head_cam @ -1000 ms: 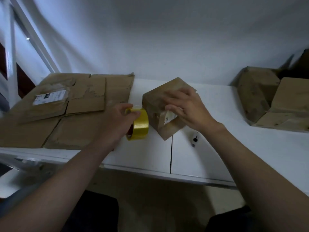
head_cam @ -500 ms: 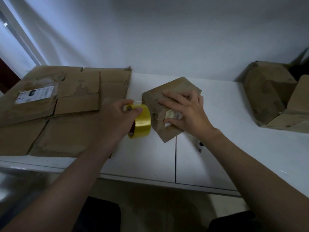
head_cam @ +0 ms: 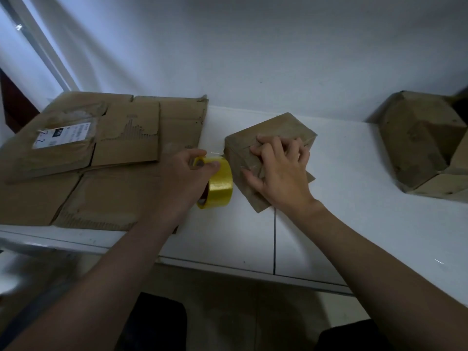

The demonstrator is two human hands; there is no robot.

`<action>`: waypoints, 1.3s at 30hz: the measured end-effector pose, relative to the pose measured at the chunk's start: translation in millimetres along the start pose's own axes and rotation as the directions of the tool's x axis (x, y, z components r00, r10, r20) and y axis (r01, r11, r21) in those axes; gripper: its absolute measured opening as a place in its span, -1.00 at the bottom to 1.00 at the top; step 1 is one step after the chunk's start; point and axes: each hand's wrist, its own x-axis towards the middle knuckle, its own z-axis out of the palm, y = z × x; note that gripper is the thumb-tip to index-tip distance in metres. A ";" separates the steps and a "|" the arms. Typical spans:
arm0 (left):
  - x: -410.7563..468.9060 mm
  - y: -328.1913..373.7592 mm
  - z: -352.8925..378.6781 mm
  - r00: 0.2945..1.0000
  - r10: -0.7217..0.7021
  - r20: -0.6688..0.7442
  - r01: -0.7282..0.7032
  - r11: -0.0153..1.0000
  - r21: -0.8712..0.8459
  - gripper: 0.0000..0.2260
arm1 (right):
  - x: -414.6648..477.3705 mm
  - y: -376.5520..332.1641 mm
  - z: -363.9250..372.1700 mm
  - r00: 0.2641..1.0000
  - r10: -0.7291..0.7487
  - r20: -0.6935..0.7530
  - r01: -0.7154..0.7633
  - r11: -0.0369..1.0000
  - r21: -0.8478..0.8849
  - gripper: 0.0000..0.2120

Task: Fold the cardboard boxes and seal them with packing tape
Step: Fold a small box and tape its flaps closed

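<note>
The small cardboard box [head_cam: 278, 125] is seen at the centre of the frame on the white table [head_cam: 354, 211], turned so that one corner points toward the lower edge of the picture. It is pressed down by the right hand [head_cam: 281, 173]: the fingers are bent with their tips on the top face near the front edge, the thumb is splayed on the near face, and nothing is enclosed in the palm.

The yellow packing tape roll [head_cam: 221, 184] is gripped by the left hand [head_cam: 184, 173], with the thumb laid on the rim and the other fingers curled around the far side. The roll is held on edge just beside the box's left face, nearly touching it. A faint glint between the roll's top and the box's upper left corner may be a drawn strand, though this cannot be told for certain.

The coming pull is judged to depend on the roll lying left of the box, so that tape can be drawn rightward across the seam under the right hand.

Flattened cardboard sheets [head_cam: 114, 153] are spread at the left; folded boxes [head_cam: 417, 138] are stacked at the far right.
</note>
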 end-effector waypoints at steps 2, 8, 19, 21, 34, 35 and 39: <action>1.4 -2.2 -0.2 1.000 -0.003 -0.011 0.003 1.000 0.014 -0.60 | -2.5 -1.1 5.2 1.000 -0.014 -0.023 0.013 1.000 -0.019 -0.48; -0.4 -5.8 -2.5 1.000 -0.009 0.009 0.009 0.999 0.041 -0.64 | 1.7 11.2 -4.8 0.992 -0.090 0.085 0.088 0.996 0.027 -0.30; -41.9 5.7 3.8 0.997 0.045 0.059 -0.043 0.999 -0.025 -0.65 | 25.0 60.5 -57.3 0.992 0.038 0.116 -0.061 0.979 0.194 -0.51; -52.4 7.8 8.9 0.996 0.080 0.050 -0.080 0.997 -0.007 -0.62 | 26.1 71.8 -60.1 0.954 0.155 0.257 -0.184 0.979 0.091 -0.50; -39.3 13.2 28.4 0.985 0.161 -0.060 -0.159 0.987 0.033 -0.60 | 35.4 47.7 -72.7 0.971 0.195 0.136 -0.225 0.940 0.255 -0.78; -35.3 13.6 29.2 0.984 0.163 -0.069 -0.162 0.986 0.032 -0.59 | 38.7 49.4 -75.4 0.972 0.202 0.122 -0.231 0.925 0.303 -0.80; -22.9 11.3 37.8 0.987 0.148 -0.065 -0.147 0.989 0.021 -0.61 | 40.1 67.6 -65.2 0.954 0.247 0.168 -0.290 0.900 0.326 -0.87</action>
